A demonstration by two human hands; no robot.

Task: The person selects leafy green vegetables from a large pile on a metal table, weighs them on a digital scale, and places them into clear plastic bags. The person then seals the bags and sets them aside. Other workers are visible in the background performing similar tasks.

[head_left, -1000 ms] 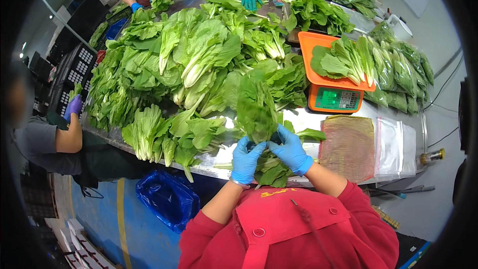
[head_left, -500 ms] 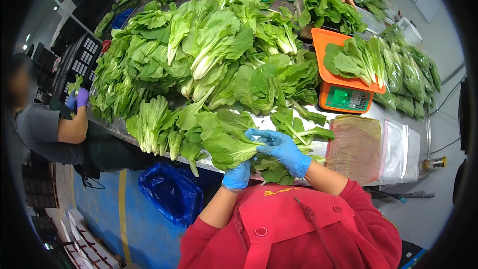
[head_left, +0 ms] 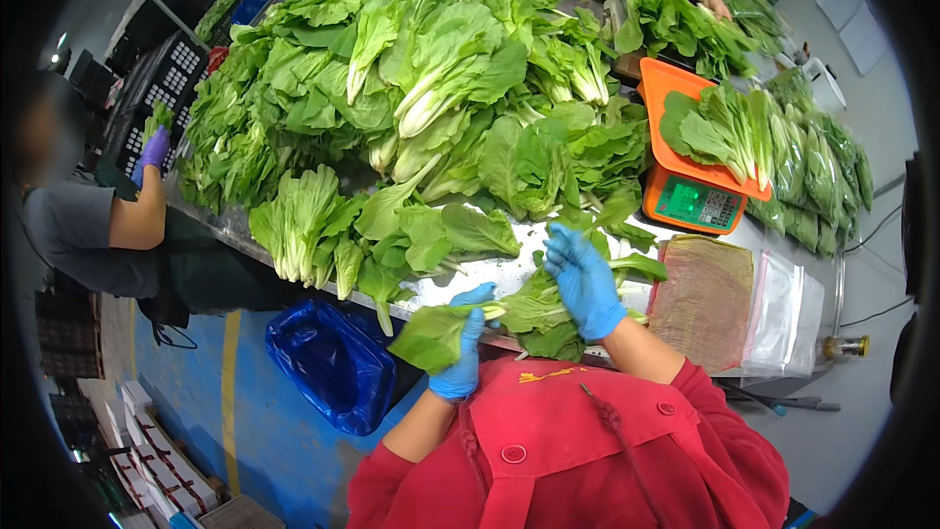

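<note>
One leaf (head_left: 431, 333) now pulled aside by left hand (head_left: 465, 353).

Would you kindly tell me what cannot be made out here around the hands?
- Head view: the left hand grips a leaf; its palm is hidden behind that leaf.
- The right hand rests on a bunch; what its fingers pinch is covered.
- The scale display is too small.

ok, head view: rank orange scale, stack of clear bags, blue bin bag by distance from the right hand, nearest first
From the right hand:
1. Stack of clear bags, just to its right on the table.
2. Orange scale, beyond it, up right.
3. Blue bin bag, far left, below the table edge.
</note>
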